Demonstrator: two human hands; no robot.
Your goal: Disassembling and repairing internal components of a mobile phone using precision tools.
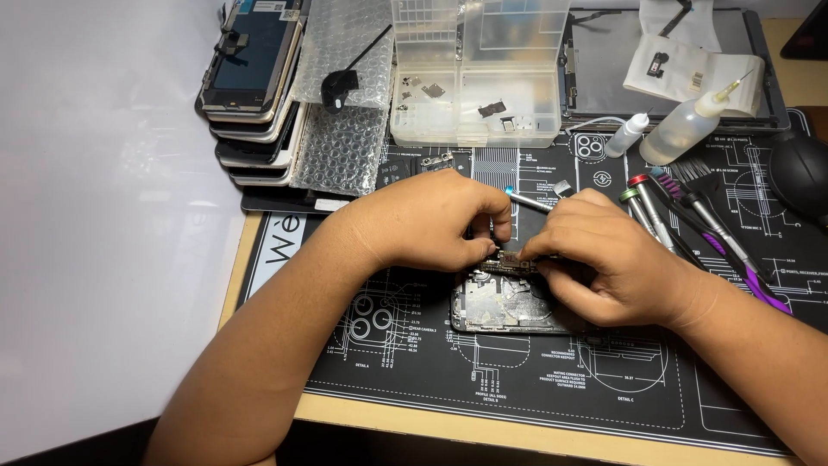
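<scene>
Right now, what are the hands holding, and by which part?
Both hands, left hand and right hand, pinch a small circuit board by its ends, above the opened phone.

Phone repair workbench, small electronics workshop. Black repair mat with white diagram outlines covers worktop. Stack of detached phone screens at far left corner. Clear compartment box with tiny metal parts at far edge. Precision screwdrivers, small squeeze bottles, bubble wrap. Opened phone chassis mid-mat.
</scene>
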